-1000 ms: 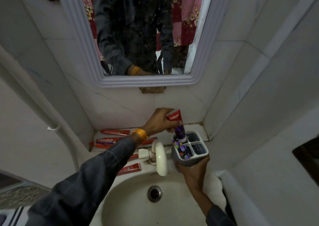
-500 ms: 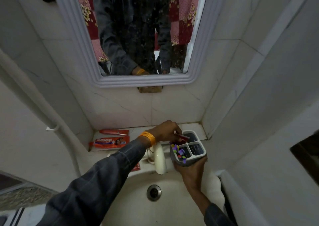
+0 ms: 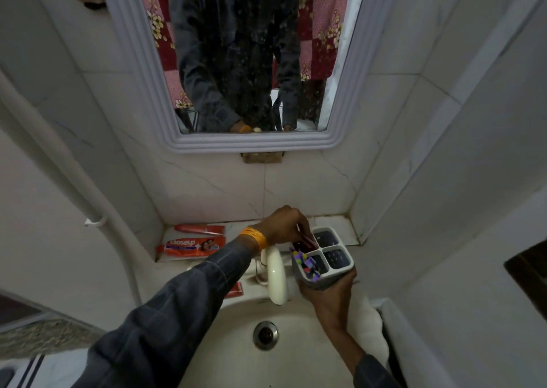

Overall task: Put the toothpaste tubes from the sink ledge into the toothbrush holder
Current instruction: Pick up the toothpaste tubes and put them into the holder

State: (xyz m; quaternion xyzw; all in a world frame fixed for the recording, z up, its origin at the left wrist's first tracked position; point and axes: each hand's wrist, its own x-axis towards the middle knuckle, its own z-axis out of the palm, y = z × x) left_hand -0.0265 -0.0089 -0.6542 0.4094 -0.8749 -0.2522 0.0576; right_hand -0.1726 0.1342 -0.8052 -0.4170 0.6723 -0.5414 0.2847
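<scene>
Tube now sunk in holder, left hand above.

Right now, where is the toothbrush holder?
In the head view the toothbrush holder is at the right of the tap, above the basin's back edge, held from below by the right hand.

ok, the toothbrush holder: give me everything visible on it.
The toothbrush holder is a grey, plastic-looking box with rounded corners and a paler rim, split into four compartments. It tilts slightly, with the right hand cupping it from below by the tap. The near-left compartment holds colourful toothbrushes. The far-left one takes a red toothpaste tube that the left hand is pinching at its top. The two right compartments look empty, with slotted bottoms.
</scene>
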